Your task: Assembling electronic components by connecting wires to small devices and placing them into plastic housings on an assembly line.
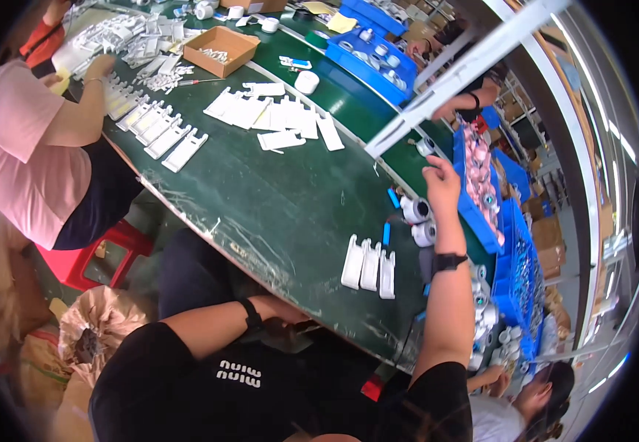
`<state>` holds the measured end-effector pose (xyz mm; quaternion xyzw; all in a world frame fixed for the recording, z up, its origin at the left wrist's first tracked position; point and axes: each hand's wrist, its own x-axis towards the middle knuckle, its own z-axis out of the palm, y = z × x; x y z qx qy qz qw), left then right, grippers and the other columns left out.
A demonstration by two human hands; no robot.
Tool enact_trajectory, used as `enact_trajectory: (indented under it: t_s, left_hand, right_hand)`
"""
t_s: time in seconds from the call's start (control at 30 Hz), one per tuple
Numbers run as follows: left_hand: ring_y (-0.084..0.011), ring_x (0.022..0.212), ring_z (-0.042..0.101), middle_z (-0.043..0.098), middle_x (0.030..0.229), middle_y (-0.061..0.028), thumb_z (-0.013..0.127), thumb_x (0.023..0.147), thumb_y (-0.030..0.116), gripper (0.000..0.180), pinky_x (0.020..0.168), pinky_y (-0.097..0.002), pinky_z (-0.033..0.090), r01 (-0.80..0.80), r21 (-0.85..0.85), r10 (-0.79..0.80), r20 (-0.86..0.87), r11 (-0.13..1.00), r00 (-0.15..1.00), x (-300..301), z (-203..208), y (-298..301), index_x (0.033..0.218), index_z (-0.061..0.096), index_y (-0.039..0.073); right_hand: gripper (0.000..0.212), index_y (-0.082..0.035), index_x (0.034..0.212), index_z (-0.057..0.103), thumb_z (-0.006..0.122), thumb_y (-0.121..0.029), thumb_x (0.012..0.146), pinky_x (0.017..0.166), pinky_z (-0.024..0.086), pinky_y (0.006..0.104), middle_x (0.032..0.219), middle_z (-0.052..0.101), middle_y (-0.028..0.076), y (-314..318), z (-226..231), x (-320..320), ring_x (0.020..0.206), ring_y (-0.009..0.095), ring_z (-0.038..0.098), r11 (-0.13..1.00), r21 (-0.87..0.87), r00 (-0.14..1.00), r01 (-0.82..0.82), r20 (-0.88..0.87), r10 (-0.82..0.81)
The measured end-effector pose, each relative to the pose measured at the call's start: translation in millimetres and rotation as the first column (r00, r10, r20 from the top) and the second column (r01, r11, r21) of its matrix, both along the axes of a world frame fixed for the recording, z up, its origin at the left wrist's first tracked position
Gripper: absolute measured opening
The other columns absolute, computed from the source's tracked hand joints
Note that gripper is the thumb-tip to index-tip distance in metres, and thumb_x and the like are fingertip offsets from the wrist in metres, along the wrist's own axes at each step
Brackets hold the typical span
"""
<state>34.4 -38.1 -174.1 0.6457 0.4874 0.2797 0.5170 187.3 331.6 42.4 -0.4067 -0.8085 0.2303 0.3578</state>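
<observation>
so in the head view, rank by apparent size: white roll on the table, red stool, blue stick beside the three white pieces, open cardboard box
1. Red stool, though partly hidden
2. Cardboard box
3. White roll
4. Blue stick

Distances differ, so real sizes may not match.

I find the desk [283,199] smooth and green, semi-glossy where light falls, its near edge scuffed and rough. The flat white parts [370,265] before me look to be moulded plastic, smooth with low sheen; the white cylindrical parts [414,211] appear to be plastic, smooth. I note blue bins [479,221] of shiny plastic, an open box [221,53] of matt brown cardboard, and a stool [129,237] of glossy red plastic. The sack [106,313] is crinkled, with a sheen. My shirt [290,409] is matt black cloth.
</observation>
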Motion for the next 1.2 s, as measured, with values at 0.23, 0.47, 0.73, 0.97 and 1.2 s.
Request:
enact_trajectory:
  t_s: [0.23, 0.47, 0.73, 0.97, 1.2]
  left_hand:
    - [-0.0203, 0.069, 0.072, 0.078, 0.090, -0.0099, 0.061, 0.106, 0.023, 0.028, 0.059, -0.0417, 0.060, -0.044, -0.077, 0.064, 0.283, 0.996, 0.957, -35, -27, 42, 0.119, 0.073, 0.001]
    - [-0.0225, 0.074, 0.074, 0.078, 0.093, -0.0104, 0.061, 0.106, 0.022, 0.027, 0.063, -0.0438, 0.061, -0.302, 0.262, 0.244, 0.231, 0.917, 0.942, -29, -60, 86, 0.118, 0.073, 0.001]
    - [-0.0251, 0.080, 0.075, 0.079, 0.095, -0.0111, 0.061, 0.106, 0.020, 0.025, 0.067, -0.0462, 0.061, -0.481, 0.554, 0.438, 0.220, 0.680, 0.872, 8, -85, 65, 0.118, 0.074, 0.002]
    - [-0.0270, 0.084, 0.076, 0.079, 0.097, -0.0116, 0.061, 0.105, 0.019, 0.024, 0.070, -0.0481, 0.062, -0.518, 0.741, 0.571, 0.223, 0.426, 0.790, 51, -129, 41, 0.117, 0.074, 0.002]
    - [-0.0422, 0.099, 0.075, 0.079, 0.101, -0.0214, 0.064, 0.090, 0.014, 0.030, 0.082, -0.0532, 0.062, 0.160, 0.323, 0.038, -0.529, 0.933, 0.848, 21, -1, -40, 0.112, 0.081, 0.004]
  right_hand:
    - [0.090, 0.001, 0.155, 0.053, 0.085, -0.037, 0.080, 0.110, 0.052, 0.0424, 0.136, 0.070, 0.026, 213, -15, -33, 0.126, 0.041, 0.067, 0.971, 0.003, 0.777, 0.239, 0.598, -0.194]
    - [0.107, -0.005, 0.159, 0.047, 0.095, -0.038, 0.069, 0.124, 0.042, 0.0477, 0.159, 0.048, 0.033, 261, -41, -18, 0.150, 0.052, 0.042, 0.981, 0.180, 0.637, 0.073, 0.748, -0.185]
    - [0.074, -0.007, 0.134, 0.061, 0.091, -0.032, 0.071, 0.104, 0.053, 0.0524, 0.129, 0.064, 0.033, 133, 25, 5, 0.120, 0.051, 0.061, 0.896, 0.391, 0.681, 0.213, 0.598, -0.422]
    - [0.066, -0.007, 0.136, 0.065, 0.090, -0.036, 0.081, 0.101, 0.055, 0.0475, 0.125, 0.064, 0.028, 3, 113, 13, 0.117, 0.045, 0.066, 0.808, 0.583, 0.837, -0.089, 0.483, -0.257]
    - [0.068, -0.007, 0.134, 0.070, 0.093, -0.040, 0.079, 0.095, 0.056, 0.0459, 0.115, 0.067, 0.024, -85, 71, -31, 0.107, 0.039, 0.069, 0.923, 0.345, 0.913, -0.170, 0.409, 0.015]
